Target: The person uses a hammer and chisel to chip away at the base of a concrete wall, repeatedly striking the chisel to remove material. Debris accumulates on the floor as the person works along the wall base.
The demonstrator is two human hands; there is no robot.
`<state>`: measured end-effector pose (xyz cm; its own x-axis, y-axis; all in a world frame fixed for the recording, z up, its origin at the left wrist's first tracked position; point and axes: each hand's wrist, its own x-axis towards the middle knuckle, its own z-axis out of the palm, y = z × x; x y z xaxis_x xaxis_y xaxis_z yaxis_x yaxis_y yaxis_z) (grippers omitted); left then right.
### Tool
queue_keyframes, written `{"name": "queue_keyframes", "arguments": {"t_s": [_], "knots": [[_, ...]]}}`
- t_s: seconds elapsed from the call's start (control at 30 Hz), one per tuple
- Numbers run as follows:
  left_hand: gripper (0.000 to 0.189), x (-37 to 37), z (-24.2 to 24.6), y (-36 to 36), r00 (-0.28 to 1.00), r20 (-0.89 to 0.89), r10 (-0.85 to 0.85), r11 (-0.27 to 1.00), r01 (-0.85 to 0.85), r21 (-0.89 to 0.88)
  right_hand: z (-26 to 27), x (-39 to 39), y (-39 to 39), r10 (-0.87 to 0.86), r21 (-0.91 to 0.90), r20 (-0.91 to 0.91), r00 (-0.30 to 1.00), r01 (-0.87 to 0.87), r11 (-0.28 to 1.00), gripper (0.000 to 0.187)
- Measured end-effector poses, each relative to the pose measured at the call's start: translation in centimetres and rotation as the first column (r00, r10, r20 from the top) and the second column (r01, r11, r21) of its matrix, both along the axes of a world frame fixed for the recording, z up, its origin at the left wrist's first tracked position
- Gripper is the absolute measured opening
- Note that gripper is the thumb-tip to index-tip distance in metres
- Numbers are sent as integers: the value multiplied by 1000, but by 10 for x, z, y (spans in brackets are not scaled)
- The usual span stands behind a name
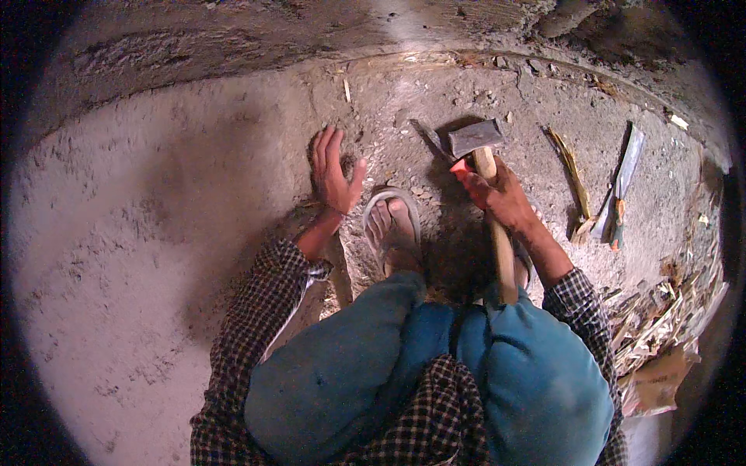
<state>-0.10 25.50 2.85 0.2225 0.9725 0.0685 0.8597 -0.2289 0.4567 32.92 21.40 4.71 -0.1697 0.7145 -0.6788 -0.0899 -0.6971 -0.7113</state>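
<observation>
My right hand point(506, 195) is closed around the wooden handle of a hammer point(477, 137) with a blocky metal head. The same hand holds a tool with a red handle point(461, 168), whose grey metal blade point(432, 140) points up and left behind the hammer head; its exact kind is unclear. My left hand point(336, 169) is spread, fingers apart, over the dusty ground to the left of my sandalled foot. Nothing shows in its grasp. Whether its palm touches the ground I cannot tell.
On the right lie a split piece of wood point(574, 175) and a long metal blade point(629, 160), beside a tool with an orange and dark handle point(618, 224). Wood splinters point(670, 314) pile up at lower right, above a crumpled brown bag point(658, 378). A rough wall point(233, 46) runs along the far side.
</observation>
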Motion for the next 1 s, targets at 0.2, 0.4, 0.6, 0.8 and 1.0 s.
{"name": "queue_keyframes", "arguments": {"t_s": [0.2, 0.4, 0.6, 0.8, 1.0], "knots": [[51, 29, 24, -21, 918, 380, -110, 948, 212, -239, -18, 3, -4, 83, 55, 97, 992, -89, 995, 35], [58, 20, -7, 33, 992, 101, 70, 997, -72, 17, -7, 4, -2, 94, 15, 80, 992, -95, 995, 36], [60, 50, -12, 1, 981, 189, -51, 992, 71, -103, -7, -1, -5, 40, 42, 58, 998, -42, 998, 39], [40, 67, 20, -28, 862, 458, -216, 744, 449, -495, -24, 0, -17, -40, 71, 0, 999, 40, 997, 43], [41, 79, 7, 23, 973, 212, -96, 992, 110, -57, -10, 0, -15, -103, 60, -158, 982, 114, 992, 35]]}}
